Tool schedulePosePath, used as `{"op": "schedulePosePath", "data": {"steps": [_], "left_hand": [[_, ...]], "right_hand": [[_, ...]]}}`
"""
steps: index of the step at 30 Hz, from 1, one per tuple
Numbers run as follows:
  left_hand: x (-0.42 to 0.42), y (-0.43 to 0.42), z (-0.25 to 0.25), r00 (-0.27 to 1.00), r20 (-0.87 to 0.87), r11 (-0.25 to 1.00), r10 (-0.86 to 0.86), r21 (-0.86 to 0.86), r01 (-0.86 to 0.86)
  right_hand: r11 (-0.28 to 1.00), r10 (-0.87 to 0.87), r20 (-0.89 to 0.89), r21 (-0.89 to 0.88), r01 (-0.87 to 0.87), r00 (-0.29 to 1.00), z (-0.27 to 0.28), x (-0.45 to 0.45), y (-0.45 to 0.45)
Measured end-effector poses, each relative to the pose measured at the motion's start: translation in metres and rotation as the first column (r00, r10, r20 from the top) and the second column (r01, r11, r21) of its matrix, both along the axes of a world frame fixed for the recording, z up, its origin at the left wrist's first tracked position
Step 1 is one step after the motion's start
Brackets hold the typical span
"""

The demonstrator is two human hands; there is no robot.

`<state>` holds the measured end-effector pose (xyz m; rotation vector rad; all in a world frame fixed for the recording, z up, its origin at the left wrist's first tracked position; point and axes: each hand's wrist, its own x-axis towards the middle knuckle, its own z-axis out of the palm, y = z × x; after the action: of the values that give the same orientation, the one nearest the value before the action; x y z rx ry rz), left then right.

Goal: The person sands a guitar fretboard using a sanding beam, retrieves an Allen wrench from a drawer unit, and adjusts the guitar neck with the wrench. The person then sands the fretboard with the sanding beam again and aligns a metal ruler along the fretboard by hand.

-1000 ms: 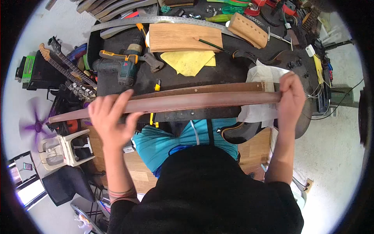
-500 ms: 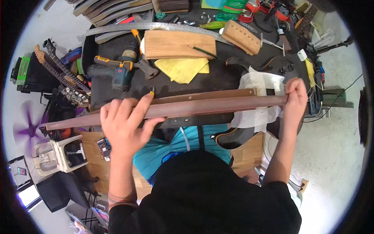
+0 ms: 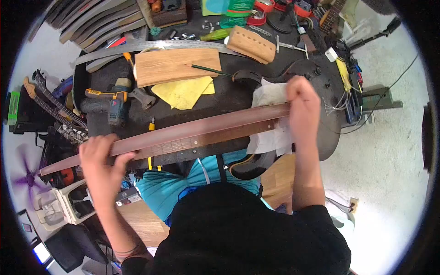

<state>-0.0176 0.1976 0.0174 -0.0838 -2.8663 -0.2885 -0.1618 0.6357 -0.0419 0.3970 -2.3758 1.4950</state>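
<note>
A long reddish-brown bar lies slantwise over the brown fretboard of a dark guitar. My left hand grips the bar left of the fretboard, thumb along its near side. My right hand is closed round the bar's right end. White paper covers part of the guitar body under the bar's right end. Part of the fretboard shows along the near side of the bar.
Beyond the bar lie a yellow cloth, a wooden block with a pencil, a cordless drill, a steel ruler and a drilled wooden block. A yellow cutter is partly under the bar.
The view has shifted. Both hands still hold the bar, which has moved across the fretboard to its far side and tilts more, so the fretboard now shows on its near side.
</note>
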Motion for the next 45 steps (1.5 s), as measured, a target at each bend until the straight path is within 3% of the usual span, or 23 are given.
{"op": "schedulePosePath", "data": {"steps": [1, 5, 9, 11, 13, 16, 17, 19, 22, 23, 28, 30, 31, 36, 38, 41, 45], "left_hand": [[0.001, -0.009, 0.001, 1.0, -0.014, 1.0, 0.012, 0.017, -0.012], [-0.02, 0.023, -0.001, 0.991, -0.083, 0.994, -0.106, -0.001, 0.107], [-0.024, 0.031, -0.003, 0.995, -0.038, 0.995, -0.093, 0.026, 0.094], [-0.011, 0.0, 0.001, 0.998, -0.02, 0.998, -0.052, 0.033, 0.053], [-0.009, -0.014, 0.003, 0.999, -0.01, 0.999, -0.031, 0.045, 0.031], [-0.019, 0.014, -0.002, 0.995, -0.059, 0.997, -0.079, 0.005, 0.079], [-0.025, 0.031, -0.003, 0.993, -0.064, 0.995, -0.102, 0.005, 0.103], [-0.023, 0.036, -0.003, 0.995, -0.058, 0.997, -0.082, 0.01, 0.082], [-0.011, -0.004, -0.004, 0.996, -0.065, 0.998, -0.063, -0.001, 0.063], [-0.007, -0.024, -0.004, 0.996, -0.033, 0.996, -0.084, 0.022, 0.085], [-0.021, 0.019, -0.006, 0.987, -0.118, 0.994, -0.105, -0.008, 0.105], [-0.025, 0.034, -0.006, 0.99, -0.069, 0.993, -0.119, -0.028, 0.118], [-0.025, 0.036, -0.003, 0.992, -0.053, 0.994, -0.112, 0.01, 0.113], [-0.018, 0.0, 0.011, 0.99, 0.098, 0.988, -0.106, 0.127, 0.093], [-0.018, -0.007, 0.008, 0.989, 0.08, 0.988, -0.128, 0.1, 0.12], [-0.012, -0.02, 0.004, 0.99, 0.027, 0.987, -0.136, 0.094, 0.133], [0.002, -0.071, -0.004, 0.992, 0.006, 0.988, -0.123, 0.095, 0.122]], "right_hand": [[0.999, 0.045, -0.012, -0.006, -0.045, 0.999, 0.009, 0.01, -0.017], [0.997, -0.076, 0.059, -0.029, 0.078, 0.995, 0.005, -0.012, 0.023], [0.993, -0.111, 0.08, -0.03, 0.114, 0.991, -0.002, -0.024, 0.034], [1.0, -0.009, 0.002, 0.003, 0.009, 1.0, 0.006, -0.009, -0.004], [0.998, 0.044, 0.054, -0.045, -0.042, 0.998, 0.004, 0.0, -0.024], [0.996, -0.036, -0.053, 0.073, 0.04, 0.998, 0.001, -0.016, 0.013], [0.994, -0.041, 0.062, -0.099, 0.047, 0.997, 0.003, -0.022, 0.027], [0.988, -0.125, 0.143, -0.074, 0.136, 0.982, 0.011, -0.023, 0.028], [0.999, -0.025, -0.018, 0.021, 0.025, 1.0, 0.001, -0.015, -0.005], [0.999, 0.036, -0.036, -0.019, -0.037, 0.999, 0.005, -0.007, -0.025], [0.997, -0.075, 0.063, -0.026, 0.077, 0.995, -0.002, -0.025, 0.022], [0.995, 0.02, 0.031, -0.099, -0.017, 0.999, -0.005, -0.035, 0.044], [0.992, 0.006, 0.112, -0.124, 0.008, 0.994, -0.002, -0.033, 0.047], [0.989, 0.036, 0.104, -0.145, -0.02, 0.994, -0.008, -0.041, 0.058], [0.98, 0.062, 0.106, -0.196, -0.04, 0.992, -0.009, -0.042, 0.058], [0.969, -0.025, 0.171, -0.24, 0.067, 0.985, 0.0, -0.03, 0.03], [0.997, 0.054, 0.07, -0.051, -0.05, 0.996, 0.003, -0.002, -0.021]]}}
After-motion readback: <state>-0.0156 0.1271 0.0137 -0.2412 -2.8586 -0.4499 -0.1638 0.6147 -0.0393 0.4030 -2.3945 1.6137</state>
